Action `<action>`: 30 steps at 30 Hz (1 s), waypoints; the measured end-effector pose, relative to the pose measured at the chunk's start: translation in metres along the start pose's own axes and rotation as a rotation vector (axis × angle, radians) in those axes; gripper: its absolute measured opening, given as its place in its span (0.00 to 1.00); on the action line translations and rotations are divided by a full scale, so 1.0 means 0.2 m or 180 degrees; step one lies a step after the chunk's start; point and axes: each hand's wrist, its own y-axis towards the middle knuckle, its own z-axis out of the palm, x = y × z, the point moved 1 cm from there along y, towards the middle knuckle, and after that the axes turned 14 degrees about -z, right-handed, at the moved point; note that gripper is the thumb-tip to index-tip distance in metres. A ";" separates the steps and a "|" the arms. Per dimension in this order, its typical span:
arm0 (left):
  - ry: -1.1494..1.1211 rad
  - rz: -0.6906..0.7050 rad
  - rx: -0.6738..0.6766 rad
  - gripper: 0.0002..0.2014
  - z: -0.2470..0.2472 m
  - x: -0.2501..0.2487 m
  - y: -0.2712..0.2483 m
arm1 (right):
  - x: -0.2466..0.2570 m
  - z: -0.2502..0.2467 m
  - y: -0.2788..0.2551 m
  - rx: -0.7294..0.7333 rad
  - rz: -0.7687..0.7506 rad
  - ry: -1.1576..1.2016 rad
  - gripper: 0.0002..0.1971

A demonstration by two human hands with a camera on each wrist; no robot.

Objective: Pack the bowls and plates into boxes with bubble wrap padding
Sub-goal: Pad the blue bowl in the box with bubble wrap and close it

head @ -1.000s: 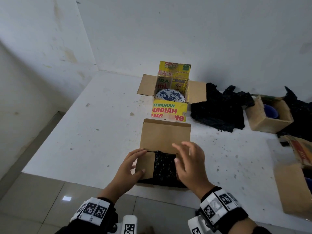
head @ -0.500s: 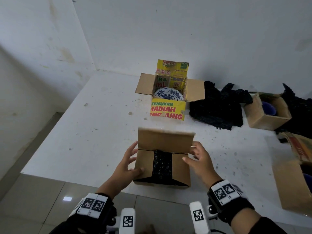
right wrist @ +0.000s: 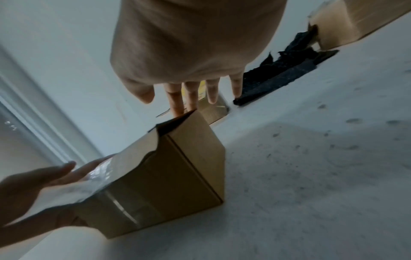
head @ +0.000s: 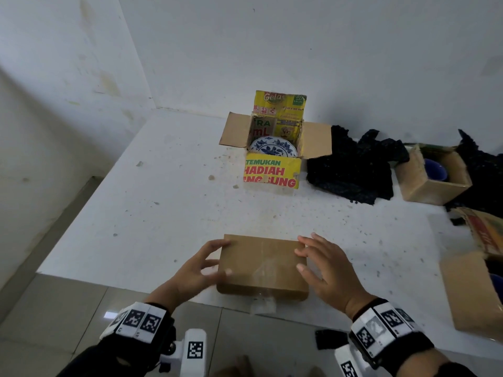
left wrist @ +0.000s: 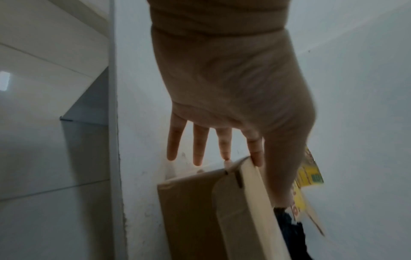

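A white, speckled surface [head: 141, 213] ran into a bare white corner, with grey floor tiles below its near edge. The left hand [head: 196, 268] lay against the left side of a plain brown box [head: 261, 265] at that near edge, its grip spread, fingers straight, two fingertips touching the top flap's corner in the left wrist view. The right hand [head: 324, 270] mirrored it on the right side, fingers straight and splayed, tips at the flap's edge. Neither hand pinched anything; they seemed to press the closed flap flat and steady the box so it would stay shut for taping. A strip of clear tape [head: 262, 306] hung from the front face.

Farther back stood an open yellow printed box [head: 272, 172] holding a blue-and-white plate [head: 273, 148], not yet covered. Just to its right lay crumpled black bubble wrap [head: 353, 170], kept within reach as padding. Beyond it an open small box [head: 432, 178] held a blue bowl [head: 435, 170], and more cardboard boxes [head: 473, 289] sat at the right edge.
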 end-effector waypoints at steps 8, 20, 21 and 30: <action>0.0268 0.0096 -0.0042 0.40 0.03 0.02 -0.02 | 0.18 0.11 0.10 0.0698 -0.0485 -0.0680 0.40; 0.0131 0.0125 0.0064 0.39 0.06 0.00 -0.04 | 0.23 0.15 0.13 0.0522 -0.0311 -0.0422 0.29; -0.0006 0.0112 0.0107 0.38 0.06 0.00 -0.04 | 0.23 0.16 0.12 0.0540 -0.0335 -0.0422 0.29; -0.0001 0.0345 0.0011 0.34 0.10 0.04 -0.06 | 0.17 0.15 0.07 0.0950 -0.0609 -0.0567 0.36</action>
